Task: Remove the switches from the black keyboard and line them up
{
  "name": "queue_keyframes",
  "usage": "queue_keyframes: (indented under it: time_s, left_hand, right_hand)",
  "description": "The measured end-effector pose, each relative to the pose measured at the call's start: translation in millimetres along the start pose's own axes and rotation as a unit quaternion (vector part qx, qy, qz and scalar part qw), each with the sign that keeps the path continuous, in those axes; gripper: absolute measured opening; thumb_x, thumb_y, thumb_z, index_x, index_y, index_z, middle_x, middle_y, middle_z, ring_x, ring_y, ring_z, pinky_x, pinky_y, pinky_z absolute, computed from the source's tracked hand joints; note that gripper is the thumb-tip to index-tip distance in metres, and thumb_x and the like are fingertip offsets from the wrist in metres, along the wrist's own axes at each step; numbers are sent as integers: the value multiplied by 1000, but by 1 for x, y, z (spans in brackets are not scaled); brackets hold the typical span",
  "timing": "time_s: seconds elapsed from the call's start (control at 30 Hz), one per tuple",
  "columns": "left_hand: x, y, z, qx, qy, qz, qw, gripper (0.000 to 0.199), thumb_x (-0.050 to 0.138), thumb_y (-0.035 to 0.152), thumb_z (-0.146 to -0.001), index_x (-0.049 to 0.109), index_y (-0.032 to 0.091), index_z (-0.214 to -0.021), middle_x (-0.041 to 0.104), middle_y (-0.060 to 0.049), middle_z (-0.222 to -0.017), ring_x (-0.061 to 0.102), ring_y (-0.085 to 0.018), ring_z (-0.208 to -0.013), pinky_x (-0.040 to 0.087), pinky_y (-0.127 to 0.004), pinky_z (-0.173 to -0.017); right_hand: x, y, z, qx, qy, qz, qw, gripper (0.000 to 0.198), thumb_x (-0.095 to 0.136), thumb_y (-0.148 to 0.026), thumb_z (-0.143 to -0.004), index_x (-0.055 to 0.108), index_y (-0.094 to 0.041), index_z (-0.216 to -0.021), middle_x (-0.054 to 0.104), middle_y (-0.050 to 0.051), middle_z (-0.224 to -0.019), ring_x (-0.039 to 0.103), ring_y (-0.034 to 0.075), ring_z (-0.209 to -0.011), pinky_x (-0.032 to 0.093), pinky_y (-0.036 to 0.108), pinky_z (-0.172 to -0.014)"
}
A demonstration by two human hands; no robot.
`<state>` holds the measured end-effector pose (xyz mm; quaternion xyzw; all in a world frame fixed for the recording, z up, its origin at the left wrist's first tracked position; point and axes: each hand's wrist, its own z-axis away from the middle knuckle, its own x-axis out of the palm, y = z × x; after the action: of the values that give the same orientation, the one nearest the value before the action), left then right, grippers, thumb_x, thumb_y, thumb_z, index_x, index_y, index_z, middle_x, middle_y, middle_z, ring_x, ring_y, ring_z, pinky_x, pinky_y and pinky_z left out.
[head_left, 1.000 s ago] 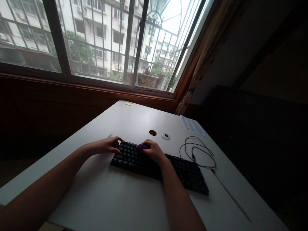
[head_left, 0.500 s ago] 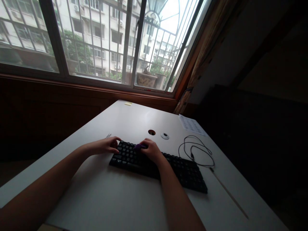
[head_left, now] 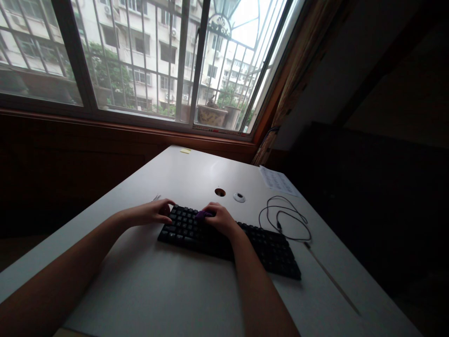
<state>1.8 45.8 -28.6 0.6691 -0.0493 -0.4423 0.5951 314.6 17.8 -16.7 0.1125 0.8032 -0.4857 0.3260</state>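
Note:
A black keyboard (head_left: 277, 248) lies at a slant across the white table. At its left end, my left hand (head_left: 159, 213) grips the edge, thumb and fingers closed on it. My right hand (head_left: 220, 219) is over the keys left of the middle, its fingers closed on a small purple cloth (head_left: 203, 214) that rests on the upper key rows. Part of the cloth is hidden by the fingers, and my right forearm covers a middle stretch of the keyboard.
Beyond the keyboard are a round cable hole (head_left: 220, 192) and its white ring cover (head_left: 239, 198). A coiled black cable (head_left: 286, 220), a thin stick-like thing (head_left: 333, 278) and printed paper (head_left: 278, 181) lie to the right. A yellow note (head_left: 185, 150) sits near the window (head_left: 140, 61).
The whole view has shifted very slightly. Both hands keep almost the same places on the keyboard, with the cloth still in my right hand.

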Motion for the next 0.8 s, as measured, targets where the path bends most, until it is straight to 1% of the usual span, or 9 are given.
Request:
queue_keyframes:
  time_s: [0.13, 0.23, 0.3, 0.4, 0.5, 0.57, 0.7, 0.8]
  left_hand:
    - [0, -2, -1, 3, 1, -2, 1000, 58, 71, 42, -81, 47, 22, -130, 59, -2, -96, 59, -23, -92, 46, -35, -82]
    - [0, -2, -1, 6, -1, -2, 1000, 58, 71, 43, -82, 47, 22, -130, 58, -2, -94, 58, -23, -90, 46, -33, -79]
    - [0, -3, -1, 8, 0, -3, 1000, 58, 71, 43, -81, 48, 23, -130, 59, -2, -94, 58, -22, -90, 46, -33, -79]
    - [-1, -5, -2, 6, 6, -4, 1000, 60, 72, 44, -80, 48, 23, -131, 60, -2, -96, 59, -23, -91, 45, -35, -81]
    - [-1, -6, -2, 4, 3, -1, 1000, 60, 72, 45, -80, 48, 23, -130, 60, -3, -96, 59, -24, -91, 45, -35, -81]
    - [-1, -6, -2, 4, 1, -2, 1000, 59, 72, 46, -80, 48, 24, -130, 60, -2, -96, 59, -24, -91, 46, -35, -81]
    - [-2, -5, -1, 6, -4, -4, 1000, 58, 71, 45, -82, 48, 23, -130, 60, -2, -97, 60, -24, -93, 46, -34, -82]
    - [-2, -3, 0, 2, -6, -2, 1000, 59, 71, 46, -82, 47, 24, -131, 61, -3, -99, 60, -24, -95, 46, -34, -83]
  right_hand:
    - [3, 4, -1, 0, 31, 19, 999, 14, 71, -11, -72, 74, -21, -82, 65, 1, -83, 58, 18, -86, 45, 30, -81]
    - [-1, 4, -2, 24, 61, 0, 998, 10, 70, -15, -74, 72, -19, -83, 64, 1, -83, 59, 17, -82, 45, 29, -76]
    - [-6, 3, -1, 37, 68, -17, 997, 7, 69, -19, -77, 71, -19, -83, 64, 1, -83, 59, 17, -80, 44, 28, -74]
    - [-14, 1, 2, 38, 43, -30, 998, 8, 70, -22, -78, 72, -18, -84, 64, 1, -84, 59, 16, -80, 44, 27, -73]
    - [-16, 1, 4, 26, -14, -21, 999, 9, 69, -18, -76, 73, -19, -85, 64, 1, -85, 59, 16, -81, 44, 28, -75]
    - [-14, 1, 5, 16, -33, 2, 999, 11, 70, -14, -74, 74, -19, -83, 64, 1, -84, 59, 17, -82, 44, 28, -78]
    - [-9, 1, 5, 14, 7, 53, 998, 13, 70, -11, -71, 72, -19, -80, 64, 2, -83, 56, 19, -89, 43, 31, -82]
    - [-9, -1, 5, 19, 29, 60, 998, 14, 69, -10, -71, 72, -20, -81, 64, 2, -84, 56, 19, -89, 43, 32, -81]
